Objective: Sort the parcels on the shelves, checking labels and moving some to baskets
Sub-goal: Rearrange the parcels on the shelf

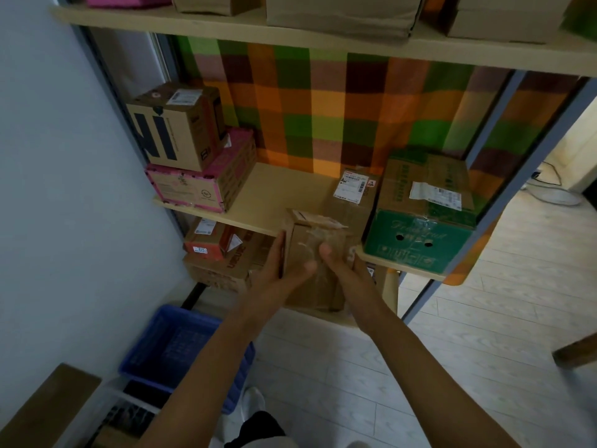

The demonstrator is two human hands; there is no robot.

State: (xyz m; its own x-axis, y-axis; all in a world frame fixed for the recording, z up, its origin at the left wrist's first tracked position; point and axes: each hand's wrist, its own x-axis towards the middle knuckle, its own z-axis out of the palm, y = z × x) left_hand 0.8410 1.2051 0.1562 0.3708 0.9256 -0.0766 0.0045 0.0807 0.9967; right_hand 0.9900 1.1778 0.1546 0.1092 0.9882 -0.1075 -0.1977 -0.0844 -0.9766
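Observation:
I hold a small brown cardboard parcel [311,253] wrapped in clear tape, out in front of the middle shelf [258,205]. My left hand [277,273] grips its left side with the thumb across the front. My right hand [344,270] grips its right side, thumb on the front face. Behind it on the shelf lies a brown parcel with a white label [352,192], beside a green fruit box [420,227]. A blue basket [171,347] stands on the floor below my left arm.
A brown box [177,127] sits on a pink box [200,185] at the shelf's left end. More parcels [219,253] fill the shelf beneath, and several boxes line the top shelf [339,14]. A white wall is at left, a wooden table corner [575,350] at right.

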